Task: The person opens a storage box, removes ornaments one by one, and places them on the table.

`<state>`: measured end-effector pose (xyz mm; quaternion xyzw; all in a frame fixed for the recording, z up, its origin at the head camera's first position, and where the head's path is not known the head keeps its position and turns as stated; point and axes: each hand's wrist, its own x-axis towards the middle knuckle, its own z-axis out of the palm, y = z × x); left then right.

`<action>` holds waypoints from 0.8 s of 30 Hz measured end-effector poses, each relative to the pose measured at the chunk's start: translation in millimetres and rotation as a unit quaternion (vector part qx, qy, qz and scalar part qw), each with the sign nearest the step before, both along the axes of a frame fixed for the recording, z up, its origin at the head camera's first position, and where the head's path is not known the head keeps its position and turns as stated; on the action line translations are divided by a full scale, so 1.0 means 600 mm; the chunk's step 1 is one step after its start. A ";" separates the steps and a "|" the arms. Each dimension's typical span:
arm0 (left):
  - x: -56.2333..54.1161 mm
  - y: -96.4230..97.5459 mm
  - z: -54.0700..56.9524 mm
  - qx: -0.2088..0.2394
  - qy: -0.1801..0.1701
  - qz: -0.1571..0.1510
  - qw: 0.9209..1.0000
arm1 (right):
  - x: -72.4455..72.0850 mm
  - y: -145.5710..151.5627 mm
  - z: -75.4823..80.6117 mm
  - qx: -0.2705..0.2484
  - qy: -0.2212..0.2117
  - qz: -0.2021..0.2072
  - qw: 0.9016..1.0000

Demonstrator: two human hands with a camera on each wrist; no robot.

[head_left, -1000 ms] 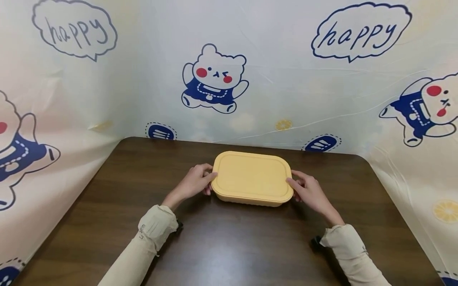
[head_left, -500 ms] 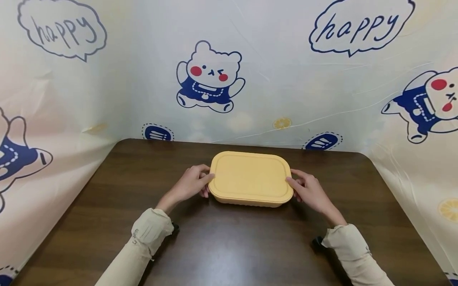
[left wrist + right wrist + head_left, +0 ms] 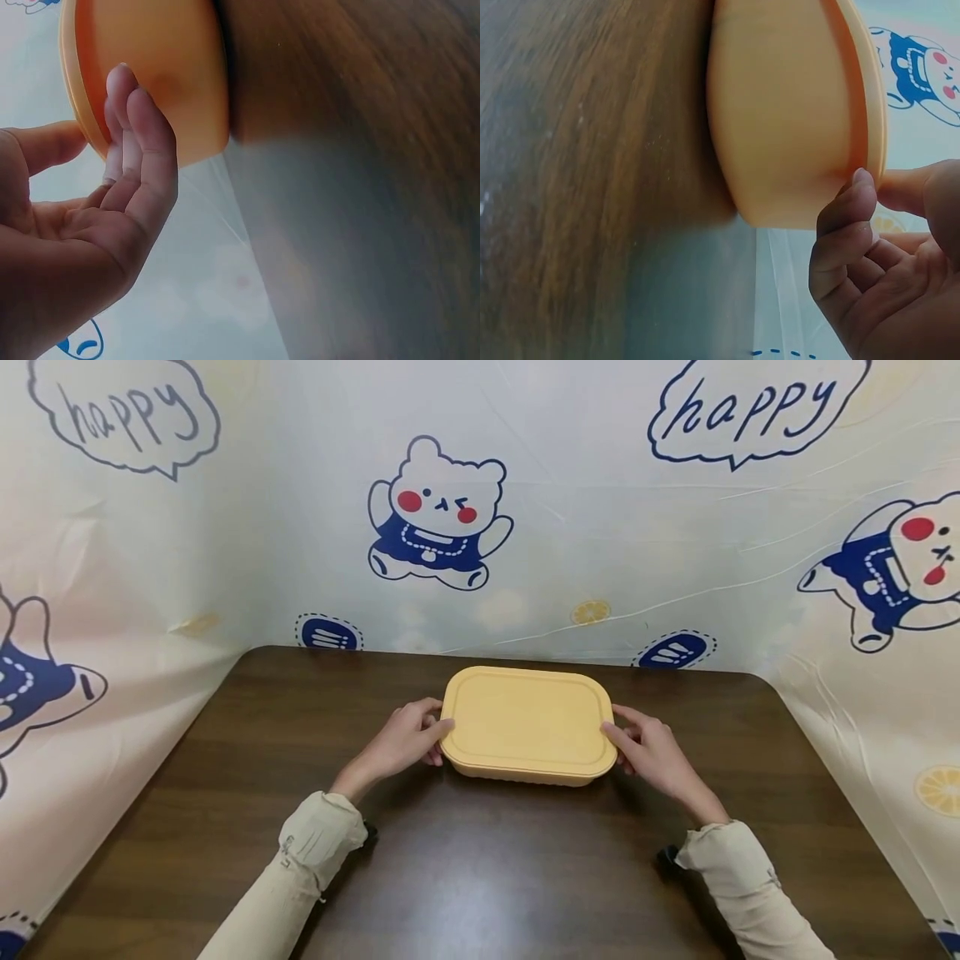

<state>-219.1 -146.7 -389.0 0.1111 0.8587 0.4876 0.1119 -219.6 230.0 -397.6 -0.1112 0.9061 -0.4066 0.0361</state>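
Note:
A yellow rectangular food container with rounded corners and a lid on top sits towards the back of the table. At its left end my left hand pinches the rim, thumb on the lid's edge and fingers below it. My right hand grips the opposite end the same way. In the left wrist view the left fingers lie close along the container's side wall. Seen from the right wrist, the right fingertips are tucked right under the lid's rim. What the container holds is hidden.
The dark brown wooden table has rounded far corners. Behind it and at both sides hangs a pale cloth backdrop printed with bears and "happy" bubbles. Both forearms wear rolled beige sleeves and rest over the table's near half.
The camera view has shifted slightly. Both hands keep their hold at the two ends of the container, which shows almost no movement on the table.

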 end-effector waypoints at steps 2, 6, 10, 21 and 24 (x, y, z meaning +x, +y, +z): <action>0.001 0.003 0.000 0.001 0.005 -0.002 1.000 | -0.001 0.001 -0.001 0.005 0.008 -0.004 1.000; 0.003 0.006 0.002 -0.014 0.022 -0.004 1.000 | -0.003 0.003 -0.002 0.014 0.022 -0.011 1.000; 0.005 0.007 0.002 -0.061 0.047 0.001 0.997 | -0.003 0.004 -0.002 0.015 0.030 -0.013 0.999; 0.014 0.015 0.015 -0.085 0.104 0.014 0.991 | 0.004 0.006 0.013 0.008 0.060 -0.012 0.998; 0.020 0.015 0.022 -0.082 0.103 0.018 0.991 | 0.007 0.005 0.018 0.011 0.068 -0.012 0.998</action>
